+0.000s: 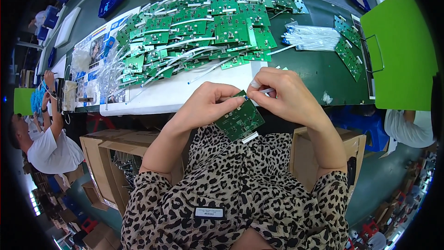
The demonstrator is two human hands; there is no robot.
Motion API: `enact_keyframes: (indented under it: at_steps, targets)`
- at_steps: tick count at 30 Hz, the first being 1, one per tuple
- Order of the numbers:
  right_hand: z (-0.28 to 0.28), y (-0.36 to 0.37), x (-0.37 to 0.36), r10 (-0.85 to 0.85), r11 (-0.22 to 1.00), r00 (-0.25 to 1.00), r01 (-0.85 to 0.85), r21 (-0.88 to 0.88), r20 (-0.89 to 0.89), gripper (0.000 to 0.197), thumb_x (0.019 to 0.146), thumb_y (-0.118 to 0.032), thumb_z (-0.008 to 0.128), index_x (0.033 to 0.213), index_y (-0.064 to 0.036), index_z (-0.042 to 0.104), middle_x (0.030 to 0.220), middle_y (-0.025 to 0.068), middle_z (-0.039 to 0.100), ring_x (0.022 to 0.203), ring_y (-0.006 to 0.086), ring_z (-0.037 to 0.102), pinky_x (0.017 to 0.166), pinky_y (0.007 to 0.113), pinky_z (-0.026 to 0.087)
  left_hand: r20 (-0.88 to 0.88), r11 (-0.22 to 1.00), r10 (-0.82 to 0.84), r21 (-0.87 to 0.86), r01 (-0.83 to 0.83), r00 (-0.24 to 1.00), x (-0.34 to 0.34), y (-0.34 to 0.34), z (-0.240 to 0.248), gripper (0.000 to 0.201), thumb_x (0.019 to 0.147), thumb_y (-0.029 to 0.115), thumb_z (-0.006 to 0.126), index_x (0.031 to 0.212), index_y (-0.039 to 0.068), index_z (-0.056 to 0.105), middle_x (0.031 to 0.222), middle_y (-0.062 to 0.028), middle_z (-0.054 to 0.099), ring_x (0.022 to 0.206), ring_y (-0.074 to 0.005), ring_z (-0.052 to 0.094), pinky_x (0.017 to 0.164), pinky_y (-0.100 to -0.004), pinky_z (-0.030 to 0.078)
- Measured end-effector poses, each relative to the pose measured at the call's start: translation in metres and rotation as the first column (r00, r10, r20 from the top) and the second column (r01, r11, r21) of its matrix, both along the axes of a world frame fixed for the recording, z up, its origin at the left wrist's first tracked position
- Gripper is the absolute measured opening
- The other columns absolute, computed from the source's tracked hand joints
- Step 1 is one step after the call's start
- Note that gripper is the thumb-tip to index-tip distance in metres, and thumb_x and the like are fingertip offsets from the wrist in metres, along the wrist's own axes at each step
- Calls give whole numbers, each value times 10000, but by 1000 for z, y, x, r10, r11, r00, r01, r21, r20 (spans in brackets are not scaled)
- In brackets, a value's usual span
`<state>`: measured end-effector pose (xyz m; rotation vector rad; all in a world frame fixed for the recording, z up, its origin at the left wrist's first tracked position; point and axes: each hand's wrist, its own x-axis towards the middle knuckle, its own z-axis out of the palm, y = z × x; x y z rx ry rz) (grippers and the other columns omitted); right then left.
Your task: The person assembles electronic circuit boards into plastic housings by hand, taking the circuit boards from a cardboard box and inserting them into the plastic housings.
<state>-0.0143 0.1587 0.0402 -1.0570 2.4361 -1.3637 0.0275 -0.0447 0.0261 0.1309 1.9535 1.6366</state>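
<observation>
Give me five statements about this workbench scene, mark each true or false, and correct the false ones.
1. The left hand holds a green circuit board. True.
2. The right hand lies open and flat. False: its fingers are bent, with a white strip between them.
3. A pile of white flat cables lies right of the heaped circuit boards. True.
4. The large lime-green panel stands at the left. False: it is at the right.
5. The person's leopard-print garment bears a small label. True.
</observation>
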Motion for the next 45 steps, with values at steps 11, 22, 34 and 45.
enact_keyframes:
  at_steps: [11,22,34,45]
  targets:
    - [-5,1,0,7,998,986,2,-56,164,199,717,-130,681,754,19,554,700,102,576,612,211,569,555,297,443,-149,999,-26,-49,19,989,4,5,0,241,920,184,473,837,-25,560,658,53,441,608,-27,355,526,-198,306]
    - [-10,5,-7,-65,955,973,125,-269,221,187,789,-110,635,930,5,593,852,98,612,759,182,596,672,273,459,-105,993,-17,111,29,994,-16,-3,1,318,935,283,443,821,6,553,649,34,510,586,-50,425,525,-238,359]
    - [0,24,-46,-278,900,903,125,-418,-329,179,626,41,662,777,-30,599,829,78,588,730,230,496,656,314,397,398,923,-297,352,155,868,-113,0,13,431,911,390,445,985,-10,586,852,-132,640,763,-168,620,608,-263,517]
    - [-60,132,-31,-475,499,702,712,-495,530,251,815,-16,540,1052,68,544,977,68,570,870,121,522,774,241,413,426,94,879,281,-955,212,-383,-179,-95,458,858,183,532,1252,26,358,1196,-240,432,917,-442,562,664,-565,527]
